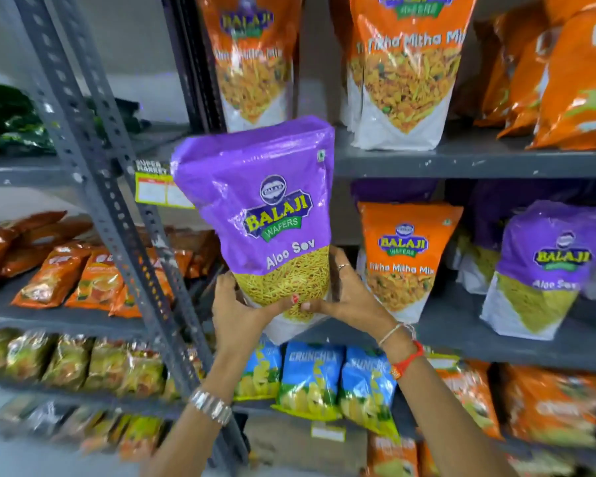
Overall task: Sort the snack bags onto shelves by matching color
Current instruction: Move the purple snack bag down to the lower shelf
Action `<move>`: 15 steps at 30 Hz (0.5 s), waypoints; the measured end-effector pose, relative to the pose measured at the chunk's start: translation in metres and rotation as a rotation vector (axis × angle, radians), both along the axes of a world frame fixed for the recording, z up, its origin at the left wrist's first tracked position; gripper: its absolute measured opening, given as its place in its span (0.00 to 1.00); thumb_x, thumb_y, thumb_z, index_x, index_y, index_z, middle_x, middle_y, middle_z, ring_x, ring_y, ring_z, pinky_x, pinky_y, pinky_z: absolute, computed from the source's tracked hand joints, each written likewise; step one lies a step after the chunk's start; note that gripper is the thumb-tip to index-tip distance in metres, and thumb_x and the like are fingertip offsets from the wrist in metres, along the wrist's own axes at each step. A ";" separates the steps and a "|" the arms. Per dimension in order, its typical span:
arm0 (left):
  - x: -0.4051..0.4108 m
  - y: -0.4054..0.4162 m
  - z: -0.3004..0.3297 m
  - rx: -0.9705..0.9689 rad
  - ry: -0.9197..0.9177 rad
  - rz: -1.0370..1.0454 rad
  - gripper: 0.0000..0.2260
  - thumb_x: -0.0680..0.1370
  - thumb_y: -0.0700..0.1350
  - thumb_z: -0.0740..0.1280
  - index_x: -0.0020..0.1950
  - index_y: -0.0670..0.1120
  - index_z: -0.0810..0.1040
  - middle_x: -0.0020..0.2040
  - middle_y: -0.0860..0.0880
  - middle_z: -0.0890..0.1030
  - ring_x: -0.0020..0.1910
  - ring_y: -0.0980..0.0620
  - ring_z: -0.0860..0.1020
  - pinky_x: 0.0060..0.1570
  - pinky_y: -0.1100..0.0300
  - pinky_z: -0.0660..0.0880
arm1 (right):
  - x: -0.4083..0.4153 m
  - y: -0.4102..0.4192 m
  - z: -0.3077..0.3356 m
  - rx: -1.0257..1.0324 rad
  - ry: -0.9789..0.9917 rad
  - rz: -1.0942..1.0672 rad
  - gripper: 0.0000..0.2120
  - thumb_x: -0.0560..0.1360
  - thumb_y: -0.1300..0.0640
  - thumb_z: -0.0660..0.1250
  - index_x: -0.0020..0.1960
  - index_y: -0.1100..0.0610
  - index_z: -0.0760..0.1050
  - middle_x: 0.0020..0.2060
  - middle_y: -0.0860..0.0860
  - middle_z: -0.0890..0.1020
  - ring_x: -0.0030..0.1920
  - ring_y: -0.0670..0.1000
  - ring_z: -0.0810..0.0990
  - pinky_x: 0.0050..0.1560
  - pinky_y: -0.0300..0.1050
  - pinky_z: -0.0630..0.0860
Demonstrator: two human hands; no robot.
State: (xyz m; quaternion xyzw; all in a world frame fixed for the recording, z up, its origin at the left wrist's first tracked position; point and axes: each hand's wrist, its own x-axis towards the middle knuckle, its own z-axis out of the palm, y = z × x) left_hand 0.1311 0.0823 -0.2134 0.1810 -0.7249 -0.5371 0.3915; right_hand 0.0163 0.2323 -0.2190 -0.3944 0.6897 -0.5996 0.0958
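Note:
A purple Aloo Sev bag (258,215) stands upright in the air in front of the shelves, held at its bottom by both hands. My left hand (238,311) grips its lower left corner and my right hand (344,294) grips its lower right side. On the middle shelf (496,342) to the right stand an orange Tikha Mitha Mix bag (405,259) and another purple Aloo Sev bag (537,270). The upper shelf (461,160) carries orange bags (406,70) of the same mix.
A grey slotted upright (93,166) runs diagonally just left of the held bag. Small orange packets (80,277) lie on the left rack's shelf. Blue Crunchex bags (310,380) sit below my hands. Green bags (11,118) lie at upper left.

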 end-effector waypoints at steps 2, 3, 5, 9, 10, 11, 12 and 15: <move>-0.006 0.013 -0.027 0.006 -0.034 0.044 0.33 0.50 0.47 0.82 0.49 0.46 0.71 0.44 0.50 0.76 0.44 0.49 0.76 0.39 0.70 0.72 | -0.008 0.007 -0.028 0.061 -0.054 -0.012 0.40 0.63 0.62 0.78 0.67 0.49 0.61 0.62 0.49 0.75 0.65 0.48 0.74 0.68 0.60 0.71; -0.009 0.018 -0.039 -0.013 -0.049 0.064 0.31 0.51 0.46 0.82 0.48 0.47 0.71 0.42 0.50 0.74 0.43 0.50 0.74 0.38 0.68 0.70 | -0.012 0.010 -0.041 0.084 -0.083 -0.018 0.40 0.63 0.60 0.79 0.68 0.48 0.60 0.62 0.49 0.75 0.66 0.49 0.74 0.68 0.61 0.71; -0.017 0.027 -0.058 -0.044 -0.081 0.085 0.30 0.52 0.48 0.82 0.46 0.48 0.70 0.41 0.51 0.71 0.40 0.55 0.71 0.39 0.65 0.67 | -0.019 0.014 -0.060 0.106 -0.134 -0.038 0.46 0.60 0.49 0.80 0.71 0.48 0.59 0.65 0.51 0.75 0.68 0.52 0.73 0.67 0.62 0.71; -0.047 0.032 -0.084 -0.048 -0.170 0.076 0.33 0.53 0.50 0.82 0.53 0.43 0.73 0.46 0.49 0.72 0.43 0.57 0.72 0.45 0.62 0.71 | -0.042 0.017 -0.084 0.162 -0.175 -0.068 0.50 0.63 0.50 0.79 0.76 0.55 0.54 0.71 0.55 0.70 0.71 0.54 0.69 0.70 0.58 0.69; -0.056 0.033 -0.090 -0.053 -0.184 0.065 0.35 0.53 0.51 0.81 0.55 0.44 0.73 0.49 0.47 0.73 0.48 0.52 0.73 0.50 0.57 0.73 | -0.048 0.017 -0.088 0.171 -0.180 -0.077 0.48 0.65 0.55 0.78 0.76 0.57 0.54 0.72 0.56 0.69 0.72 0.54 0.68 0.71 0.56 0.69; -0.065 0.033 -0.095 -0.059 -0.195 0.056 0.37 0.53 0.52 0.81 0.57 0.45 0.72 0.52 0.45 0.74 0.53 0.49 0.74 0.53 0.53 0.73 | -0.056 0.016 -0.093 0.177 -0.186 -0.087 0.46 0.66 0.60 0.76 0.76 0.58 0.53 0.72 0.57 0.68 0.72 0.54 0.67 0.71 0.50 0.69; -0.074 0.033 -0.098 -0.063 -0.204 0.051 0.38 0.53 0.52 0.81 0.59 0.45 0.72 0.54 0.45 0.74 0.56 0.47 0.74 0.56 0.52 0.73 | -0.063 0.016 -0.096 0.180 -0.189 -0.099 0.45 0.67 0.64 0.75 0.76 0.59 0.53 0.72 0.57 0.67 0.72 0.54 0.67 0.70 0.44 0.70; -0.096 0.036 -0.102 -0.060 -0.259 0.075 0.39 0.54 0.53 0.81 0.61 0.43 0.70 0.57 0.44 0.73 0.58 0.44 0.73 0.56 0.52 0.72 | -0.080 0.011 -0.108 0.178 -0.194 -0.157 0.43 0.68 0.66 0.74 0.76 0.58 0.54 0.71 0.57 0.69 0.71 0.54 0.69 0.69 0.51 0.71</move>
